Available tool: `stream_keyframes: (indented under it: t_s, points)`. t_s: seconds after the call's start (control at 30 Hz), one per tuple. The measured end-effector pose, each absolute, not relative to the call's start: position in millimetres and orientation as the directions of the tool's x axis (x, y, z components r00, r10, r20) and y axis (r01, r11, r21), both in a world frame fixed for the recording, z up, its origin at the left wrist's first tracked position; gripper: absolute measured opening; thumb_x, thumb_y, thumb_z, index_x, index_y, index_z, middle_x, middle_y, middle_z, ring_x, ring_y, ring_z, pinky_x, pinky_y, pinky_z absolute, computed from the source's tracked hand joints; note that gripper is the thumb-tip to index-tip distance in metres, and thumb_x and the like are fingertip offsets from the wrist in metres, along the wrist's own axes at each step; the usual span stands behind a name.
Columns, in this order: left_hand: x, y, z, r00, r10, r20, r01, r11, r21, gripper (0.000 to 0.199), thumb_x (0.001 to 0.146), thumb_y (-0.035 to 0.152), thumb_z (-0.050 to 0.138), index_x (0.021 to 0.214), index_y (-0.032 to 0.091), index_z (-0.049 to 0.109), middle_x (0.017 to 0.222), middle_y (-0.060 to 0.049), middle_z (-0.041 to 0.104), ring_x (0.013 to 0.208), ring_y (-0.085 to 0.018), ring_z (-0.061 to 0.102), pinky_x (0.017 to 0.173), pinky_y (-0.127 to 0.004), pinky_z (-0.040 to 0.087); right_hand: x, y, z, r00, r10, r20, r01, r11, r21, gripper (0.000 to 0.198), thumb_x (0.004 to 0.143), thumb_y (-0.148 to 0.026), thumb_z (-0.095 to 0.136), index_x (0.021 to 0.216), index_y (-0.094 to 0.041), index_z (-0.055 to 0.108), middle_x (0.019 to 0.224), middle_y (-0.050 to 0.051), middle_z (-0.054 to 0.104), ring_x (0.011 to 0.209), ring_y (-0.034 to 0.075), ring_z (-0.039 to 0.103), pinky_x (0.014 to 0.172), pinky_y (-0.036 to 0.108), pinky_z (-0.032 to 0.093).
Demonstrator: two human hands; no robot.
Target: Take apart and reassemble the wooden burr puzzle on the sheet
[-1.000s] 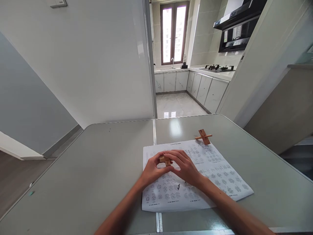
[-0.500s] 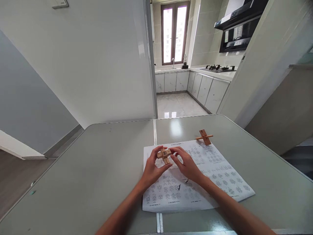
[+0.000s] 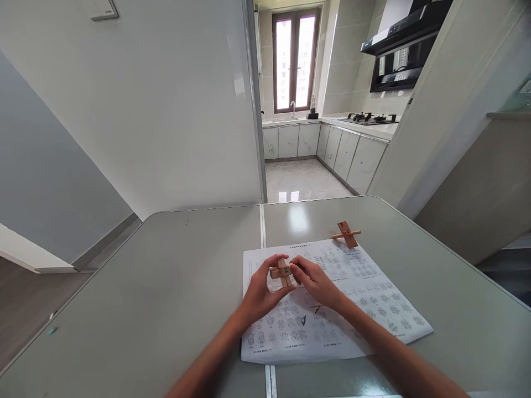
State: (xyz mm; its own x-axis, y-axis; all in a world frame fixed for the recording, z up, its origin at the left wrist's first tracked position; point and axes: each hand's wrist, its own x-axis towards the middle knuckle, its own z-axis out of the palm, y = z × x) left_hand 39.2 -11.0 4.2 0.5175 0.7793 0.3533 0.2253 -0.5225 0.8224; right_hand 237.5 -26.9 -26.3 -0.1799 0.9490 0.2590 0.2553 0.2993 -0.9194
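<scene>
A small wooden interlocking puzzle, marked with a dark figure like a 2 or Z, is held just above a printed sheet. My left hand grips it from the left, thumb below and fingers above. On its right side, my right hand pinches one end of the puzzle with bent fingers. Beneath both hands lies the white instruction sheet, covered in small line diagrams. At the sheet's far right corner rests a flat wooden piece with a thin wooden rod crossing it.
The grey-green table has a pale seam running down its middle. Beyond the far edge stand a white wall and a kitchen with cabinets and a gas stove. A small green bit lies near the left edge.
The puzzle has turned more upright and come slightly nearer and to the right. My right-hand fingers have closed in on its right end. The crossed wooden piece stays put.
</scene>
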Motion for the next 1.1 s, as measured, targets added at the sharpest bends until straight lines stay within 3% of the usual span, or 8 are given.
stream_keyframes:
  t_s: [0.27,0.47,0.6,0.77,0.93,1.1]
  points:
    - [36.3,-9.5,-4.1,0.565,0.693,0.447,0.263,-0.665,0.699,0.060,0.091,0.029,0.073,0.145,0.034,0.046,0.143,-0.008,0.059,0.133,-0.029,0.056,0.112,-0.047,0.046,240.0,-24.8,-25.8,-0.280,0.947,0.160,0.102,0.195,-0.975,0.046,0.103,-0.063,0.042,0.089,-0.023,0.056,0.069,-0.004,0.050,0.063,0.015,0.049,0.066,0.030,0.045]
    - [36.4,-12.2,0.3,0.571,0.722,0.391,0.208,-0.588,0.782,0.065,0.091,0.032,0.074,0.148,0.032,0.043,0.147,-0.010,0.054,0.133,-0.029,0.055,0.112,-0.047,0.046,240.3,-27.8,-17.9,-0.344,0.939,0.033,-0.076,0.007,-0.997,0.048,0.099,-0.065,0.051,0.082,-0.021,0.054,0.074,-0.003,0.050,0.064,0.014,0.050,0.067,0.030,0.047]
    - [36.9,-12.1,-1.1,0.520,0.785,0.336,0.215,-0.501,0.838,0.065,0.096,0.035,0.067,0.153,0.031,0.036,0.149,-0.011,0.053,0.133,-0.029,0.054,0.114,-0.049,0.042,240.1,-28.7,-16.0,-0.398,0.916,-0.056,-0.234,-0.160,-0.959,0.048,0.095,-0.065,0.057,0.079,-0.020,0.056,0.075,-0.002,0.051,0.061,0.013,0.049,0.062,0.029,0.047]
    - [39.3,-4.6,-11.2,0.379,0.842,0.384,0.288,-0.502,0.816,0.054,0.101,0.037,0.059,0.150,0.031,0.037,0.145,-0.011,0.050,0.123,-0.027,0.059,0.106,-0.047,0.047,248.7,-19.7,-22.9,-0.303,0.939,-0.162,-0.450,-0.291,-0.844,0.038,0.093,-0.056,0.065,0.086,-0.019,0.062,0.071,-0.004,0.049,0.053,0.010,0.041,0.050,0.025,0.041]
    - [41.3,-1.2,-16.4,0.388,0.816,0.429,0.334,-0.558,0.760,0.033,0.103,0.035,0.054,0.135,0.028,0.049,0.144,-0.011,0.046,0.115,-0.024,0.061,0.099,-0.043,0.052,265.4,-7.4,-34.0,-0.118,0.981,-0.154,-0.720,-0.191,-0.667,0.021,0.091,-0.037,0.075,0.092,-0.019,0.063,0.075,-0.004,0.049,0.054,0.008,0.041,0.047,0.019,0.042]
    - [41.2,-4.3,-17.4,0.446,0.803,0.395,0.361,-0.565,0.742,0.029,0.104,0.033,0.051,0.132,0.028,0.051,0.146,-0.011,0.044,0.116,-0.025,0.061,0.101,-0.045,0.053,282.9,4.0,-48.7,0.045,0.984,-0.170,-0.806,-0.065,-0.588,0.017,0.094,-0.026,0.068,0.085,-0.022,0.055,0.073,-0.005,0.045,0.050,0.007,0.040,0.043,0.017,0.044]
